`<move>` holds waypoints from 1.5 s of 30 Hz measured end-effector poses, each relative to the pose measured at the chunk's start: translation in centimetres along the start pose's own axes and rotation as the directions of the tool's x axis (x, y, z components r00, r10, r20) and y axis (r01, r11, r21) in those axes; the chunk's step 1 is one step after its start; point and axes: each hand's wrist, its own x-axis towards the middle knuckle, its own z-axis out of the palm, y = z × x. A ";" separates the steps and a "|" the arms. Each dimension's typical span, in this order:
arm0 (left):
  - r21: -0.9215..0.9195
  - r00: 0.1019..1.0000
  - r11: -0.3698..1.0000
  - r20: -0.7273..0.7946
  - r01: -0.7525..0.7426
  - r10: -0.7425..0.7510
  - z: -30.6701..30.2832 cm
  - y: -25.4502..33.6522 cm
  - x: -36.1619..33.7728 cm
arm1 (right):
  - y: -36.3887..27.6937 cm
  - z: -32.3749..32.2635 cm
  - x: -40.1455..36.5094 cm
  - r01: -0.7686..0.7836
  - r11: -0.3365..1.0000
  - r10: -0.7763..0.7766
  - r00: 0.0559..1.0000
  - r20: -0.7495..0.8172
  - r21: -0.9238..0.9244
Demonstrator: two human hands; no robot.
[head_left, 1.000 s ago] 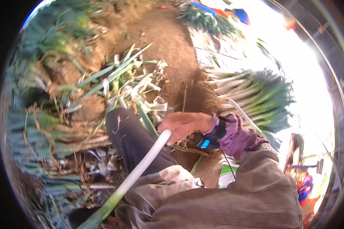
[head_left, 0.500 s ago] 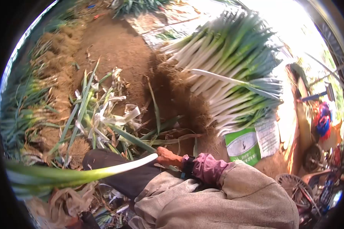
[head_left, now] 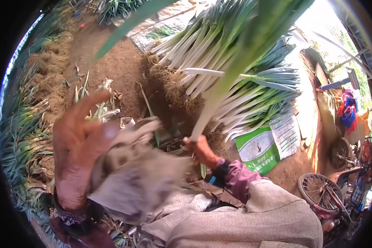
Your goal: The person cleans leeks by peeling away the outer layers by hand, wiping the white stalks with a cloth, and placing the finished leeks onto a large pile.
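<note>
My right hand [head_left: 204, 153] is closed around the pale base of a leek [head_left: 211, 109]. The leek stands upright, its green leaves rising past the top of the view. At left, my left hand [head_left: 76, 144] is raised with thumb and index finger spread apart. A beige-grey cloth [head_left: 136, 173], smeared by motion, is in the air close beside its thumb and covers my lap. Beyond my right hand lies a big pile of leeks [head_left: 202, 51], roots toward me, with one leek [head_left: 252, 77] lying across the top.
A green-and-white printed sack [head_left: 256, 149] lies under the pile's near edge. More leeks [head_left: 29, 140] with bushy roots line the left side. Peeled leaf scraps [head_left: 105, 109] lie on the bare soil [head_left: 97, 49]. A red-framed wheel [head_left: 320, 192] is at the lower right.
The leek in my right hand has swung from lying leftward to upright. My left hand has come into view at left, and the cloth has moved from the lower left over my lap.
</note>
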 end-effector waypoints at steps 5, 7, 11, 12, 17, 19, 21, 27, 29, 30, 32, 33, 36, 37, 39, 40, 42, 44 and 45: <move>0.238 0.961 0.969 -0.276 0.066 0.002 -9.4 -12.4 -3.3 | -10.9 -0.2 2.6 0.049 0.934 -0.056 0.998 0.009 0.354; 0.195 0.945 0.966 -0.311 0.168 -0.101 -11.3 -14.0 -5.9 | -10.9 -0.4 7.1 -0.025 0.919 0.076 0.991 -0.114 0.393; 0.125 0.864 0.947 -0.459 0.296 -0.209 -13.6 -16.0 -11.1 | -6.3 -4.4 16.5 -0.347 0.719 0.344 0.931 0.126 0.602; 0.075 0.860 0.944 -0.440 0.320 -0.257 -15.5 -17.7 -12.7 | -3.9 -6.1 19.2 -0.364 0.739 0.340 0.928 0.153 0.566; 0.058 0.796 0.920 -0.524 0.387 -0.302 -17.8 -20.9 -17.3 | -5.3 -2.3 19.6 -0.295 0.757 0.340 0.940 0.035 0.582; 0.066 0.773 0.900 -0.542 0.431 -0.330 -18.0 -22.6 -18.5 | -5.3 -1.9 21.1 -0.295 0.727 0.277 0.952 0.127 0.620; 0.052 0.784 0.917 -0.539 0.396 -0.308 -18.0 -24.5 -19.3 | -6.1 -1.1 22.7 -0.268 0.784 0.320 0.947 0.006 0.560; 0.001 0.750 0.902 -0.556 0.432 -0.358 -15.5 -25.5 -19.4 | -3.8 1.7 30.6 -0.182 0.692 0.351 0.930 -0.106 0.699; -0.049 0.723 0.899 -0.576 0.436 -0.382 -14.9 -26.9 -20.0 | -9.8 6.0 24.0 -0.051 0.799 0.322 0.878 -0.355 0.599; -0.064 0.717 0.900 -0.581 0.431 -0.385 -14.4 -26.8 -20.0 | -9.4 6.1 24.9 -0.037 0.801 0.306 0.884 -0.355 0.598; -0.052 0.717 0.882 -0.561 0.467 -0.413 -13.6 -25.4 -19.5 | -8.5 5.6 26.8 -0.009 0.749 0.296 0.899 -0.323 0.663; -0.047 0.721 0.875 -0.547 0.482 -0.426 -13.3 -25.1 -19.1 | -8.1 5.3 27.8 0.003 0.720 0.291 0.906 -0.306 0.694; -0.066 0.709 0.865 -0.544 0.497 -0.449 -13.6 -26.5 -19.6 | -7.6 5.0 29.0 0.072 0.717 0.286 0.877 -0.387 0.694; -0.075 0.703 0.869 -0.554 0.490 -0.445 -13.6 -26.8 -19.7 | -7.4 4.8 29.2 0.078 0.705 0.271 0.889 -0.369 0.705; -0.105 0.685 0.870 -0.574 0.481 -0.448 -13.4 -27.2 -20.1 | -6.9 4.6 29.4 0.083 0.682 0.242 0.912 -0.332 0.726; -0.124 0.675 0.869 -0.582 0.478 -0.454 -13.3 -27.2 -20.2 | -6.4 4.2 29.1 0.082 0.742 0.215 0.911 -0.352 0.666; -0.178 0.653 0.864 -0.589 0.470 -0.476 -13.0 -26.9 -20.0 | -4.5 2.6 28.9 0.087 0.844 0.150 0.909 -0.388 0.529; -0.149 0.673 0.871 -0.578 0.468 -0.461 -13.1 -27.4 -20.1 | -2.9 0.9 27.3 0.100 0.910 0.055 0.933 -0.357 0.403; -0.120 0.685 0.876 -0.577 0.467 -0.444 -13.2 -27.6 -20.1 | -4.9 3.0 21.6 0.036 0.875 0.135 0.940 -0.314 0.483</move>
